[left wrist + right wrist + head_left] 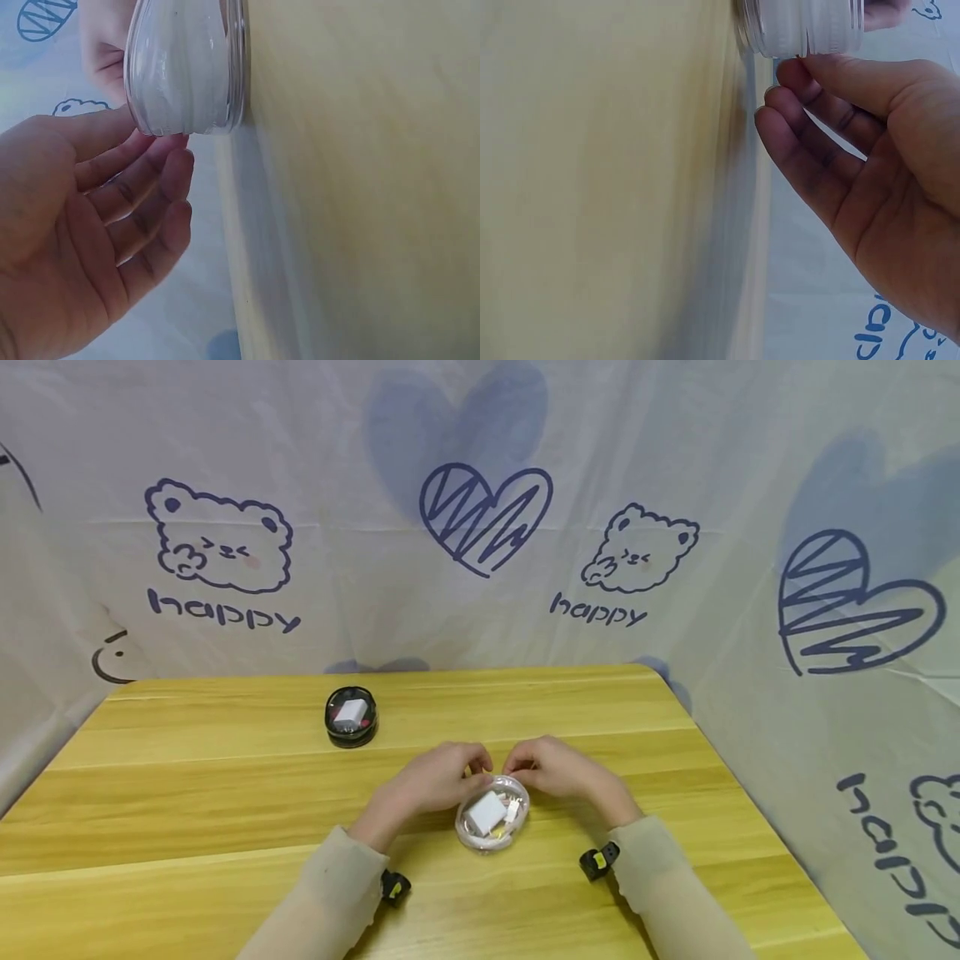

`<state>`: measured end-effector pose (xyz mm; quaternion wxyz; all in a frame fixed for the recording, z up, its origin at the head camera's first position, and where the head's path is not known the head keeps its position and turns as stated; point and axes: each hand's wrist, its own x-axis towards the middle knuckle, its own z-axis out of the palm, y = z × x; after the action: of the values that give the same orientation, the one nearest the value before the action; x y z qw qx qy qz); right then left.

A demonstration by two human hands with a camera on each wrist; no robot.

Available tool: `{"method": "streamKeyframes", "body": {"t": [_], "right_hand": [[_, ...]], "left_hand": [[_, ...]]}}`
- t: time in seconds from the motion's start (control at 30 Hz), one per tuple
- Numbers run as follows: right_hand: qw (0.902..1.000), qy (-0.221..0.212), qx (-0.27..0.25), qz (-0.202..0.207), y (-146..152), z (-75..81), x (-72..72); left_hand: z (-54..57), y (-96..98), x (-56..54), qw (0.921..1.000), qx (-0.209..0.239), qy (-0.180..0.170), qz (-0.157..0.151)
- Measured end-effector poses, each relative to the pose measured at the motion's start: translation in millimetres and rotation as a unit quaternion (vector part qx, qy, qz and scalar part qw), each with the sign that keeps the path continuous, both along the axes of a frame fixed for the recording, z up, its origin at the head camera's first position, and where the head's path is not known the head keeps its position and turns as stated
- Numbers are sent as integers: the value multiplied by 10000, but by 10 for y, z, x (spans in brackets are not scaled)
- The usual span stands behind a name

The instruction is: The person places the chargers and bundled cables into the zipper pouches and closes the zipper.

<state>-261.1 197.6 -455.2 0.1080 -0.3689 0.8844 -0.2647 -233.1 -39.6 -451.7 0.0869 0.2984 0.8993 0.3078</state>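
Observation:
A round clear case lies on the table in front of me in the head view. Inside it are a white charger plug and a coiled white cable with its connector ends. My left hand holds the case's far left edge between thumb and fingertips. At the far right edge, my right hand pinches the rim with thumb and index finger. From the side, the left wrist view shows the case above the left fingers, the others loosely curled. The right wrist view shows the thumb and index finger meeting at the case's edge.
Farther back to the left stands a round black case with a white plug showing through its top. The wooden table ends at a printed cloth behind and on the right. A black strap device sits at each wrist.

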Motion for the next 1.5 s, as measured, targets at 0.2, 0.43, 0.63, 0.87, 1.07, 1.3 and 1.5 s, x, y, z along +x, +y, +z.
{"method": "streamKeyframes", "body": {"t": [0.2, 0.43, 0.63, 0.87, 1.07, 1.3, 1.5], "right_hand": [[9998, 117, -132, 60, -44, -20, 8], [9994, 247, -140, 197, -44, -41, -9], [9993, 283, -99, 241, -39, -38, -18], [9991, 273, -67, 315, -18, -23, -17], [9992, 205, -37, 338, 38, -39, -43], [9999, 62, -74, 132, 131, -1, -35], [9999, 12, -66, 112, 102, 40, -22]], "left_hand": [[-14, -1, 4, 9999, -58, -65, 113], [-20, 10, 19, 9990, 150, -298, 299], [-13, 3, 19, 9980, 238, -309, 500], [8, -2, 18, 9971, 373, -447, 496], [8, -10, 11, 9980, 329, -356, 408], [-8, -164, -35, 9985, 218, -157, 478], [54, -199, -19, 9978, 102, -290, 582]]}}
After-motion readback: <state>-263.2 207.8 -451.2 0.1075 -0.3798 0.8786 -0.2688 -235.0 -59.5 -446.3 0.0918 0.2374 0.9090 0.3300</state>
